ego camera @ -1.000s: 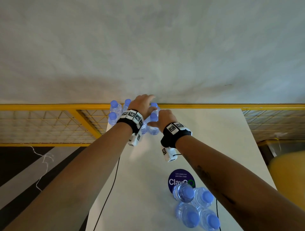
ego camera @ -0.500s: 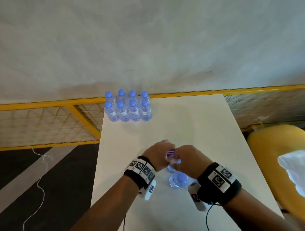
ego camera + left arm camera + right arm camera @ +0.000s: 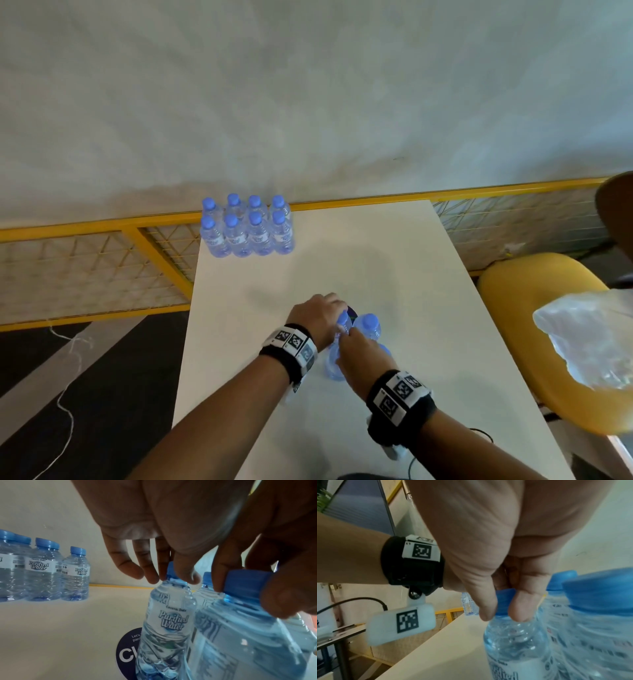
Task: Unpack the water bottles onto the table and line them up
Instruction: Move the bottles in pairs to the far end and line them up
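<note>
Eight blue-capped water bottles stand in two rows at the far left corner of the white table; some show in the left wrist view. A small cluster stands mid-table. My left hand pinches the cap of one cluster bottle. My right hand pinches the cap of the nearer bottle. Both bottles stand upright. Another bottle stands free just to the right, and a further cap peeks out behind my right hand.
A round dark sticker lies on the table under the cluster. A yellow chair at the right carries crumpled clear plastic wrap. A yellow mesh railing runs behind the table. The table's left edge drops to dark floor.
Both hands have drawn back from the far rows to the mid-table cluster, and each now pinches a bottle cap. The far group stands at eight bottles.
</note>
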Demonstrator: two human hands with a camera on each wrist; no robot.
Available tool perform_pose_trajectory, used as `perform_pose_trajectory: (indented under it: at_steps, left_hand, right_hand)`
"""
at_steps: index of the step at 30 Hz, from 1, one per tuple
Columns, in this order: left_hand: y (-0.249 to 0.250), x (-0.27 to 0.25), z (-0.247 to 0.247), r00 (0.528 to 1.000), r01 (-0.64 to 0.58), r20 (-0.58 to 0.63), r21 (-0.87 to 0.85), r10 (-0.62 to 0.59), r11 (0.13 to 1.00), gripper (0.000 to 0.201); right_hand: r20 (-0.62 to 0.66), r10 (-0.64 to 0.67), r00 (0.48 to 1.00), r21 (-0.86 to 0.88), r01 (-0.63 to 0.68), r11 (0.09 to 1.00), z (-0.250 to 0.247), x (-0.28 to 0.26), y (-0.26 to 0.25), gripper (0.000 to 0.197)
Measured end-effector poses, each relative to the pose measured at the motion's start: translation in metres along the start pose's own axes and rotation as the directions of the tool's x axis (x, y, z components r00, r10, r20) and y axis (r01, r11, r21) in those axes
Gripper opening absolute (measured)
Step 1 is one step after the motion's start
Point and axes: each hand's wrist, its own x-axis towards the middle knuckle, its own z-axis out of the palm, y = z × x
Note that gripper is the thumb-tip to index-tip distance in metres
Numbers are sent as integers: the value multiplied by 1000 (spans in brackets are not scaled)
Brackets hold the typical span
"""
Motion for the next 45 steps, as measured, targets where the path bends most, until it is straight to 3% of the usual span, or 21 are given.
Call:
perform_pose_trajectory:
  at_steps: [1,2,4,5,9,15,19,27,30,35,40,45]
  left_hand:
    - [-1,1,-2,1000,-3,-14,26,4,1000,27]
    - [-2,3,-6,1000,-4,-26,40,5,999,27]
    - [-9,11,-16,998,11,-59,34,-9,999,27]
    - [-13,17,-24,996,22,-85,25,-20,999,27]
    - [-34,51,-71,986,40,-163,-30,-44,999,39]
    - [-76,121,-133,966,56,-253,-9,-56,998,34]
    - [-114,167,-146,964,107,-238,-42,-114,993,30]
    - [-173,230,-118,967,159,-203,26,-151,987,20]
    - [-183,241,-113,964,146,-218,-42,-152,988,18]
    - [-189,248,-109,963,151,-211,-89,-167,984,7]
    - [-187,246,-108,956,191,-204,-106,-210,976,17]
    - [-179,238,-119,969,189,-139,-108,-203,976,9]
  right_hand:
    - [37,-5,999,-15,6,1000,-2,1,0,42]
    - [91,16,996,-25,-14,1000,-8,1,0,34]
    - [71,37,997,-66,-32,997,-17,4,1,11]
    - [55,-1,998,-53,3,999,-26,7,1,11]
    - [-154,53,987,330,1,944,-73,32,14,20]
    - [-238,130,963,428,-16,904,-131,119,45,29]
    - [-199,149,969,480,-36,876,-157,192,62,21]
    - [-157,184,970,466,-91,880,-137,293,75,18]
    - [-145,134,980,403,-65,913,-127,318,73,18]
    - [-193,108,975,402,-22,915,-123,329,70,24]
    - [-215,73,974,420,24,907,-123,328,68,26]
    - [-237,40,971,379,55,924,-125,324,68,30]
